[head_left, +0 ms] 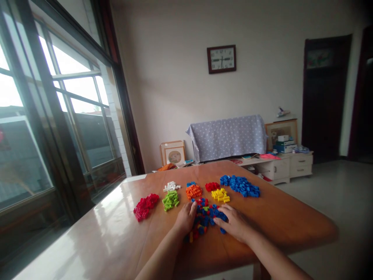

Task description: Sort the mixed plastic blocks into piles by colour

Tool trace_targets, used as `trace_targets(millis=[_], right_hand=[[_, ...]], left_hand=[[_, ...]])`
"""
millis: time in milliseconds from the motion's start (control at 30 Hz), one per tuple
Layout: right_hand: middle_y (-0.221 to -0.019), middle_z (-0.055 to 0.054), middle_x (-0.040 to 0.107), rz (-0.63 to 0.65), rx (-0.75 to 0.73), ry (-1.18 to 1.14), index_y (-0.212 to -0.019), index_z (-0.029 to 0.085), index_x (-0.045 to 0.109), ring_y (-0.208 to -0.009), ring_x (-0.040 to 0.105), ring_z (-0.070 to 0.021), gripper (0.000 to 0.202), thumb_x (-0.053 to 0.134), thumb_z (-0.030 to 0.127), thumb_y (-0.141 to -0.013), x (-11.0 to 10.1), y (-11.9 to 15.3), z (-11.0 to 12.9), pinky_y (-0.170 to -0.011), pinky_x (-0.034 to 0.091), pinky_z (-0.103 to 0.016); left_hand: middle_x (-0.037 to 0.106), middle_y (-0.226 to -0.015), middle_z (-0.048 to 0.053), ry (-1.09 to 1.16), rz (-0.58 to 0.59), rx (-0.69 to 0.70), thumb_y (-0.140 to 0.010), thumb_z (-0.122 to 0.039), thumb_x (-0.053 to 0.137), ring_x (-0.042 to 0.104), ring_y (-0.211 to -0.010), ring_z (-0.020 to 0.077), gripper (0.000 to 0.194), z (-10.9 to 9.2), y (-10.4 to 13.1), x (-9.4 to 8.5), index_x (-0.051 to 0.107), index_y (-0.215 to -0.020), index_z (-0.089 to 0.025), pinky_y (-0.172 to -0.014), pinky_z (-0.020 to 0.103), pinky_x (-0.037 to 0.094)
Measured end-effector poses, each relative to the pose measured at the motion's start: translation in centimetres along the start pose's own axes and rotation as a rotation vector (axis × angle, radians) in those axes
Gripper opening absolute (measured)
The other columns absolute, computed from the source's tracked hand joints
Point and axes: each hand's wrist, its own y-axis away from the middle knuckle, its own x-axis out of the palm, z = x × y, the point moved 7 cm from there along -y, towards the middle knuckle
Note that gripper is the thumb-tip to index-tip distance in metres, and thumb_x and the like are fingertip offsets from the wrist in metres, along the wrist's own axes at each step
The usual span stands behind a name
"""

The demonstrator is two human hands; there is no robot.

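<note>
A mixed pile of small toy building bricks [206,220], mostly blue with red, yellow and green ones, lies on the wooden table between my hands. My left hand [185,218] rests along the pile's left edge, thumb up and fingers partly hidden. On the other side, my right hand [234,224] is open, its spread fingers touching the blue bricks. Beyond them lie sorted heaps: orange bricks [194,191], yellow bricks [220,195], lime green bricks [170,200] and red bricks [212,186].
Pinkish-red bricks [145,207] lie at left, white bricks [171,186] further back, and a large blue heap [240,186] at right. The table [279,217] has a rounded right corner. Behind it stands a low cabinet [281,169]; windows [81,112] line the left.
</note>
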Motion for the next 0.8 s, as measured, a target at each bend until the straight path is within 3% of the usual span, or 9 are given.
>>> trace_targets(millis=[200, 433, 800], right_hand=[[-0.142, -0.016, 0.057, 0.074, 0.025, 0.061, -0.132, 0.018, 0.065, -0.129, 0.055, -0.0305, 0.068, 0.054, 0.068, -0.086, 0.5, -0.1, -0.3, -0.111, 0.040, -0.042], [-0.142, -0.016, 0.058, 0.074, 0.010, 0.058, -0.133, 0.017, 0.064, -0.130, 0.053, -0.0313, 0.072, 0.051, 0.069, -0.087, 0.8, 0.1, -0.4, -0.113, 0.039, -0.043], [-0.147, -0.018, 0.053, 0.083, 0.045, 0.048, -0.135, 0.013, 0.063, -0.138, 0.048, -0.0309, 0.072, 0.053, 0.066, -0.087, 0.7, 0.2, 0.0, -0.116, 0.036, -0.042]], left_hand=[[0.072, -0.102, 0.010, -0.007, 0.011, 0.025, -0.096, -0.066, 0.031, 0.064, -0.098, 0.0256, 0.061, -0.3, -0.1, 0.4, 0.068, -0.100, -0.018, -0.089, 0.033, 0.046], [0.073, -0.104, 0.009, 0.042, 0.023, 0.046, -0.096, -0.068, 0.030, 0.064, -0.100, 0.0248, 0.065, -0.2, -0.4, 0.4, 0.070, -0.102, -0.017, -0.091, 0.032, 0.047], [0.070, -0.121, 0.013, 0.363, -0.052, -0.082, -0.091, -0.077, 0.033, 0.061, -0.116, 0.0313, 0.079, 2.9, -3.7, -0.7, 0.066, -0.119, -0.010, -0.101, 0.039, 0.046]])
